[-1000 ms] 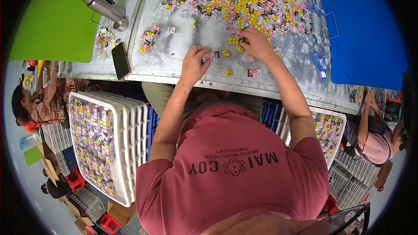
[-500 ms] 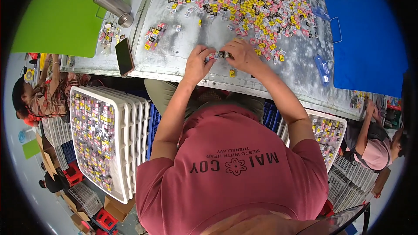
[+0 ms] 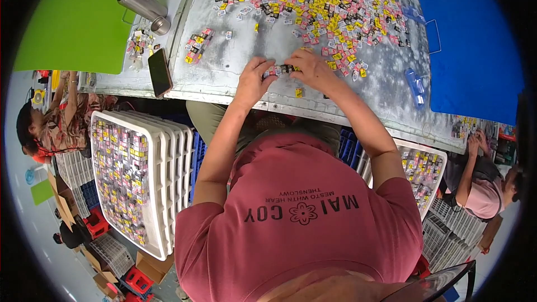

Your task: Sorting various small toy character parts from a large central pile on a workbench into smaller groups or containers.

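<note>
Near the table's front edge, a short row of small boxy pieces (image 3: pixel 278 70) in pink, white and black lies between my hands. My left hand (image 3: pixel 253 81) is closed on the row's left end, thumb at the near side and fingers at the far side. At the right end, the fingers and thumb of my right hand (image 3: pixel 314 71) pinch the black pieces. A loose yellow piece (image 3: pixel 299 93) lies just below my right hand. Beyond the hands spreads a big heap of similar pieces (image 3: pixel 330 14) in pink, yellow, black and white.
Left on the grey metal table (image 3: pixel 224 81) are a block of grouped pieces (image 3: pixel 197 46), a phone (image 3: pixel 160 72) and a steel flask (image 3: pixel 140 6). A blue panel (image 3: pixel 475 45) stands right, a green panel (image 3: pixel 72 17) left. Stacked white trays (image 3: pixel 154 179) flank me; co-workers sit at both sides.
The small gap in the row between my hands has closed, so its pieces now sit together. My hands have barely shifted. The co-worker at the right has moved their hands.
</note>
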Available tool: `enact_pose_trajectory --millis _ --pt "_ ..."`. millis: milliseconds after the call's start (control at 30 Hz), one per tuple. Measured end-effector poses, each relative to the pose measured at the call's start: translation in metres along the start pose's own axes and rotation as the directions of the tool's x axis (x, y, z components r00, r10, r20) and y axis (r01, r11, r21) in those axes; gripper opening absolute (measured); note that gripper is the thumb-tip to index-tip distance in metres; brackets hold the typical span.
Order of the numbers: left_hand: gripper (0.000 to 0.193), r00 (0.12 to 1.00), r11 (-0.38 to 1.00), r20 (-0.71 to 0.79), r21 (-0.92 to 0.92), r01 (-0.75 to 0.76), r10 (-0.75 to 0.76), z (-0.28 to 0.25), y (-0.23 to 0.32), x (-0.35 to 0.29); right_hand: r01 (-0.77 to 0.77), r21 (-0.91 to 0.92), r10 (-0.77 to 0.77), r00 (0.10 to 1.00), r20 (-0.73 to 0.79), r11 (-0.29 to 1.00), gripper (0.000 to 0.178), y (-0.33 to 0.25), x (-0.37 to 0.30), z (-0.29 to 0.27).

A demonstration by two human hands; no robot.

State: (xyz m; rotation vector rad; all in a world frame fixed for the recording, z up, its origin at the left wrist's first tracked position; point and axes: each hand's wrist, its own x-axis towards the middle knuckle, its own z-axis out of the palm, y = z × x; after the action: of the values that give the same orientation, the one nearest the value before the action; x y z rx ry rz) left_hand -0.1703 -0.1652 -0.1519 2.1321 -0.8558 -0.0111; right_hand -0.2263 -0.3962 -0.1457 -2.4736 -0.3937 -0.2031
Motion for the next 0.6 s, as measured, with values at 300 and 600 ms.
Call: enact_pose_trajectory --millis 300,600 --pt "0.037 1.000 0.999 -0.003 0.045 -0.024 0.024 0.006 -0.005 0.002 0.058 0.033 -0.058 0.998 0.002 0.998 0.040 0.004 0.001 0.002" --pt "0.038 1.000 1.000 -0.002 0.000 0.020 -0.020 0.010 -0.003 0.001 0.008 -0.142 -0.011 1.000 -0.014 0.990 0.047 -0.002 -0.003 -0.011"
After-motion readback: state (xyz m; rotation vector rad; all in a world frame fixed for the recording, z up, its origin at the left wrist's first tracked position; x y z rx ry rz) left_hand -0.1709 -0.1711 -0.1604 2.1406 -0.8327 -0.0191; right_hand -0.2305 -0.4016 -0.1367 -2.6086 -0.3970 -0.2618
